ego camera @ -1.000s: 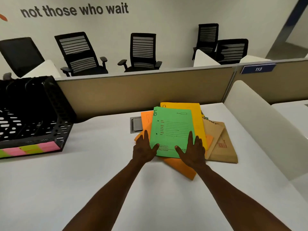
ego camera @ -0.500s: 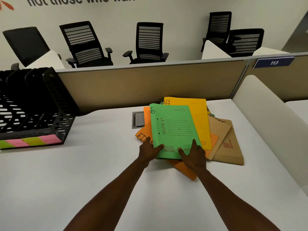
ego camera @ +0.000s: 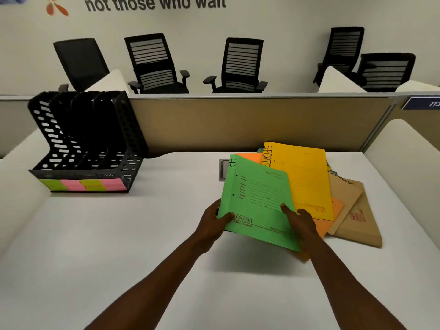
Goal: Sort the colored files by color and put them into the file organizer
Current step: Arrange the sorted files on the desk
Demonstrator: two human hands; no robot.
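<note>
Gripped at its near corners by the left hand (ego camera: 214, 222) and right hand (ego camera: 300, 222), the green file (ego camera: 256, 201) is best kept level toward the far-left black file organizer (ego camera: 83, 148).

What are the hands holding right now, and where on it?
Both hold the green file by its near edge: the left hand grips the near left corner, the right hand pinches the near right part, thumb on top.

Open-plan office, cubicle partition (ego camera: 238, 122), mesh swivel chairs (ego camera: 240, 65), numbered desk plate (ego camera: 421, 103), perhaps 113
</note>
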